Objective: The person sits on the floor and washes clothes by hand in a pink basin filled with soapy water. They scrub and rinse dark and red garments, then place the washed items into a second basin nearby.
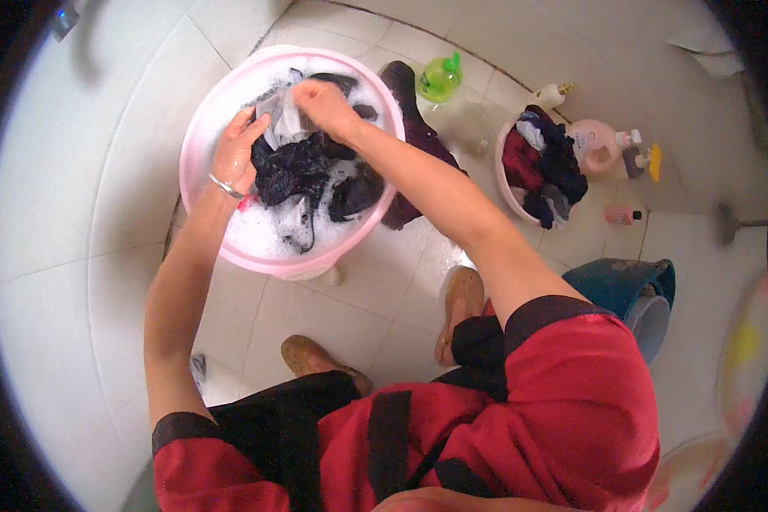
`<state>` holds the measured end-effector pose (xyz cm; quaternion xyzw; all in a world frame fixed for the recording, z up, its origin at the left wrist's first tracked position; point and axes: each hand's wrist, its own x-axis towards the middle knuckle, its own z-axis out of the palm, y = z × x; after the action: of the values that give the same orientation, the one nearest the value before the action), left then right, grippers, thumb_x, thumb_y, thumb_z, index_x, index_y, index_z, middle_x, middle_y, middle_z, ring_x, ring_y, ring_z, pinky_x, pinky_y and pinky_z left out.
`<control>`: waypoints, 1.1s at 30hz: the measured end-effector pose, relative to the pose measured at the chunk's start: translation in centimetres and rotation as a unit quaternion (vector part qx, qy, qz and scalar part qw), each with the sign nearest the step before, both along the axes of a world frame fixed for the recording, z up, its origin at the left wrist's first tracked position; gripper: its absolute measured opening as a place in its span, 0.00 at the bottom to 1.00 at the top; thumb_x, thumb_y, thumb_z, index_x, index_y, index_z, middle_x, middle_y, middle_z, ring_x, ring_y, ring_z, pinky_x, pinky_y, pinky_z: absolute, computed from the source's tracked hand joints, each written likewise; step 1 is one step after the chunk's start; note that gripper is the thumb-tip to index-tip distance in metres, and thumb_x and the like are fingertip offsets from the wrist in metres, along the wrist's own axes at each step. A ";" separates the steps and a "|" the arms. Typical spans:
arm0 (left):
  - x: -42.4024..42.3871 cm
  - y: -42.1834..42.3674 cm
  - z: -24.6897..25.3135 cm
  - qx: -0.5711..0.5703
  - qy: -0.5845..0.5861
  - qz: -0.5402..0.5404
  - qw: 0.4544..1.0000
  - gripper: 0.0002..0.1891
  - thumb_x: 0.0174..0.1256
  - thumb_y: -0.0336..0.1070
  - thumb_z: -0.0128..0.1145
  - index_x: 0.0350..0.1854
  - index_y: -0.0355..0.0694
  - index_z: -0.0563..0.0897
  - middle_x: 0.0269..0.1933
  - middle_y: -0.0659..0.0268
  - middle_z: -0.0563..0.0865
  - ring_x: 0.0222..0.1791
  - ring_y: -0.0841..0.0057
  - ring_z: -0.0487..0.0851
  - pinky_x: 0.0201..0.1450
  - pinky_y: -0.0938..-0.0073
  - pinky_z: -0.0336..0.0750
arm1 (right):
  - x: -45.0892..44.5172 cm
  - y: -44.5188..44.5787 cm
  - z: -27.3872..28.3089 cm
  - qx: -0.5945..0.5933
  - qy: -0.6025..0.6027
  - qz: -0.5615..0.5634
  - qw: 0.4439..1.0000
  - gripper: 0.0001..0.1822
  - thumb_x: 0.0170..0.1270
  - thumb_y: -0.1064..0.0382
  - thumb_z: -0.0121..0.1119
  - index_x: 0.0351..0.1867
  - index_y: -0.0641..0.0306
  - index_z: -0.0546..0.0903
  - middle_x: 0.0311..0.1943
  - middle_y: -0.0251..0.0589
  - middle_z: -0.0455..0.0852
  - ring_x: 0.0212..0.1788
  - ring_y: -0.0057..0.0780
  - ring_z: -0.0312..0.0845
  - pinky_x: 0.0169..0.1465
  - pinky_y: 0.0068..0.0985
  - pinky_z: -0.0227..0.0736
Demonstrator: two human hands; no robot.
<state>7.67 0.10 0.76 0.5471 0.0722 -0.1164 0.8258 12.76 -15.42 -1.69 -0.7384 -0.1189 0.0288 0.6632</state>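
A large pink plastic basin (201, 121) of foamy suds (249, 233) stands on the floor before me. Dark wet clothes (291, 168) lie in its middle. Above them my left hand (238, 144), with a silvery bangle at the wrist, grips one side of a light grey-white wet cloth (286, 121). At the cloth's other side, my right hand (323, 107) is closed on it, knuckles up. The cloth is bunched between both hands. A small red thing (246, 203) shows beside my left wrist, partly hidden.
Dark purple garment (416, 131) lies beside the basin on the tiles. Further right are a green pump bottle (441, 78), a small pink basin (500, 173) heaped with clothes, several bottles by the wall, a pink bottle (622, 215) and a blue bucket (605, 278).
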 end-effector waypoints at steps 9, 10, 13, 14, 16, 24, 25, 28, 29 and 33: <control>-0.4 -2.4 2.8 -0.116 0.202 0.106 0.967 0.17 0.56 0.45 0.50 0.41 0.37 0.73 0.36 0.63 0.79 0.37 0.70 0.77 0.39 0.70 0.71 | -2.8 4.8 6.2 -0.427 -0.189 0.052 0.883 0.19 0.58 0.54 0.40 0.21 0.64 0.77 0.23 0.51 0.79 0.25 0.41 0.77 0.28 0.39 0.69; -0.7 -3.2 3.0 -0.104 0.200 0.109 0.968 0.18 0.55 0.46 0.50 0.40 0.37 0.73 0.35 0.64 0.79 0.36 0.71 0.77 0.38 0.71 0.71 | -2.4 3.9 7.5 -0.431 -0.165 0.052 0.886 0.19 0.58 0.53 0.40 0.21 0.62 0.78 0.23 0.50 0.80 0.26 0.42 0.77 0.28 0.40 0.69; -1.2 -4.6 4.2 -0.083 0.235 0.139 0.958 0.15 0.55 0.45 0.49 0.38 0.39 0.74 0.33 0.64 0.79 0.35 0.73 0.77 0.37 0.73 0.71 | -3.6 4.1 7.5 -0.429 -0.203 0.044 0.879 0.21 0.58 0.51 0.37 0.21 0.60 0.80 0.23 0.50 0.80 0.27 0.45 0.77 0.29 0.39 0.71; -0.8 -3.9 3.2 -0.081 0.235 0.138 0.959 0.15 0.56 0.44 0.49 0.38 0.39 0.74 0.33 0.64 0.79 0.35 0.73 0.77 0.37 0.73 0.71 | -3.4 4.1 7.3 -0.437 -0.211 0.057 0.873 0.21 0.57 0.51 0.38 0.21 0.61 0.80 0.23 0.51 0.79 0.26 0.44 0.77 0.29 0.39 0.72; -0.2 -2.6 1.3 -0.068 0.235 0.134 0.960 0.13 0.57 0.43 0.48 0.38 0.39 0.74 0.34 0.64 0.79 0.34 0.74 0.77 0.38 0.73 0.71 | -3.4 3.7 6.7 -0.447 -0.226 0.079 0.862 0.20 0.56 0.51 0.39 0.22 0.62 0.79 0.22 0.53 0.79 0.25 0.41 0.78 0.29 0.39 0.72; -1.0 -2.2 2.6 -0.154 0.189 -0.088 0.966 0.17 0.57 0.45 0.48 0.41 0.36 0.73 0.37 0.64 0.79 0.36 0.76 0.77 0.40 0.76 0.71 | -1.9 2.7 1.9 -0.421 -0.228 -0.016 0.878 0.20 0.54 0.49 0.42 0.21 0.63 0.78 0.22 0.48 0.79 0.24 0.44 0.76 0.27 0.35 0.70; -1.5 -3.6 3.8 -0.062 0.216 -0.003 0.974 0.18 0.58 0.46 0.48 0.41 0.35 0.73 0.37 0.64 0.80 0.36 0.76 0.77 0.39 0.76 0.71 | -0.3 1.9 0.5 -0.404 -0.228 -0.036 0.885 0.23 0.54 0.48 0.41 0.22 0.65 0.79 0.24 0.49 0.79 0.25 0.45 0.76 0.29 0.36 0.70; -1.3 -1.9 4.4 -0.117 0.178 -0.013 0.977 0.19 0.59 0.47 0.45 0.40 0.34 0.74 0.39 0.61 0.79 0.36 0.75 0.78 0.40 0.75 0.72 | 1.6 -0.8 1.9 -0.318 -0.078 -0.099 0.940 0.22 0.53 0.47 0.43 0.20 0.63 0.78 0.22 0.47 0.79 0.28 0.44 0.75 0.33 0.33 0.70; -1.1 -1.7 5.1 -0.123 0.173 -0.006 0.977 0.19 0.60 0.47 0.45 0.40 0.34 0.74 0.38 0.61 0.79 0.36 0.75 0.78 0.40 0.74 0.72 | 1.7 -1.6 1.8 -0.277 -0.121 -0.118 0.946 0.22 0.53 0.46 0.44 0.21 0.63 0.78 0.22 0.46 0.79 0.28 0.42 0.75 0.34 0.32 0.69; -0.5 -0.1 4.4 -0.107 0.121 -0.031 0.986 0.19 0.61 0.46 0.44 0.41 0.33 0.73 0.36 0.62 0.79 0.34 0.75 0.78 0.39 0.75 0.72 | 0.2 -2.4 3.8 -0.107 -0.035 0.114 0.987 0.22 0.50 0.43 0.50 0.23 0.63 0.78 0.20 0.44 0.78 0.27 0.36 0.75 0.34 0.29 0.68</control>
<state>7.15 0.03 5.16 0.4391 0.1419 -0.2143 0.8609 12.94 -17.78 2.14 -0.7873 -0.2213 0.0907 0.5683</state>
